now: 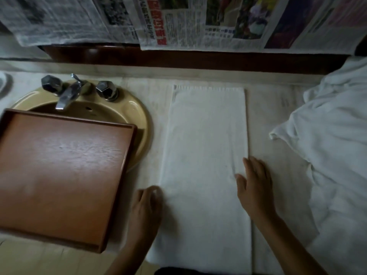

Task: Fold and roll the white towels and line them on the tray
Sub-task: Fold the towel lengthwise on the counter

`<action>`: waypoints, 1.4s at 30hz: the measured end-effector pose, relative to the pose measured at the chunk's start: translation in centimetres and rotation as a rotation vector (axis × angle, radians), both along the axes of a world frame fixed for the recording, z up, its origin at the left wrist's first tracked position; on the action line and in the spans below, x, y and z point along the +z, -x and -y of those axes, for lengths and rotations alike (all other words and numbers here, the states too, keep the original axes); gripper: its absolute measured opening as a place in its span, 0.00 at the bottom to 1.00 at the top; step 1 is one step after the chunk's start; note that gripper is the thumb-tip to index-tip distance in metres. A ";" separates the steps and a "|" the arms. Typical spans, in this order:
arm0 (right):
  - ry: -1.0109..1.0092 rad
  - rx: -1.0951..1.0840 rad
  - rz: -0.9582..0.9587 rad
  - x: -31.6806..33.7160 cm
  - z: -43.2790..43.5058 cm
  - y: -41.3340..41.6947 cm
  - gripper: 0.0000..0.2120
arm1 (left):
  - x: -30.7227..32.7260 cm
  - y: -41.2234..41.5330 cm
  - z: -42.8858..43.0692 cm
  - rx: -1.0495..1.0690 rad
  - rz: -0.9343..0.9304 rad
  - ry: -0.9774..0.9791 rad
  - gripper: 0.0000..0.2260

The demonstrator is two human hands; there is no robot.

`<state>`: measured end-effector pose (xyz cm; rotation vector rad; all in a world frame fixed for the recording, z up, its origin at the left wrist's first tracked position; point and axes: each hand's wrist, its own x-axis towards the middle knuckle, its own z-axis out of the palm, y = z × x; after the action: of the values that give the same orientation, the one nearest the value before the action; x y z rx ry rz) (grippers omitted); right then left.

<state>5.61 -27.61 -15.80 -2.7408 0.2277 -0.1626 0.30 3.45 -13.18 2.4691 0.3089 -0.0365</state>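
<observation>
**Inspector:** State the position of the folded towel (206, 155).

**Operator:** It lies flat on the counter (278, 116) as a long narrow strip. It runs from near the back edge to the front edge, roughly mid-counter. Its right long edge is straight, with a slight wrinkle near the front.

**Inspector:** Condition of each hand?

**Operator:** The right hand (254, 187) lies flat with its fingers extended and together. It rests across the towel's right long edge, partly on the towel and partly on the counter, and grasps nothing. The left hand (147, 205) is at the towel's left long edge near the front. It is motion-blurred, so its grip cannot be determined.

**Inspector:** Location of the tray (59, 165)?

**Operator:** It sits at the counter's left end, skewed relative to the front edge. Its far side covers part of the sink (137, 108), just in front of the faucet (67, 96). Its near right corner is just beside the left hand.

**Inspector:** Other items?

**Operator:** A heap of white towels (333, 135) sits crumpled at the right end of the counter, apart from the folded towel. Newspaper sheets (178, 20) hang along the wall behind the back edge.
</observation>
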 end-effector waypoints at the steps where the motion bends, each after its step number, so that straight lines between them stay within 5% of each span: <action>1: 0.024 0.004 -0.004 0.3 -0.2 2.3 0.23 | 0.1 1.9 -0.2 0.032 -0.018 0.005 0.07; 10: -0.031 -0.208 -0.288 1.1 -2.1 17.8 0.26 | -0.2 10.2 -2.4 -0.118 -0.161 -0.022 0.09; 16: -0.263 -0.338 -0.289 1.7 -3.8 20.4 0.12 | 1.7 9.8 -1.7 -0.164 -0.244 -0.005 0.12; 23: -0.464 -0.352 -0.338 2.6 -3.0 19.4 0.16 | 3.5 10.4 -2.2 0.070 -0.398 0.693 0.03; 30: -0.586 -0.431 -0.292 2.3 -2.6 19.3 0.15 | 3.7 11.7 -4.2 -0.033 -0.512 0.891 0.08; 36: -0.436 -0.428 -0.248 2.8 -3.1 18.6 0.14 | 2.3 11.8 -4.0 0.045 -0.416 0.477 0.15; 42: -0.281 -0.326 -0.217 2.4 -3.8 18.3 0.19 | 2.4 12.6 -2.2 0.108 -0.263 0.331 0.15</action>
<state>-12.65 -23.81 -13.37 -2.4227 0.7023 0.0764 -12.25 5.68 -10.81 2.1159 0.5052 -0.3419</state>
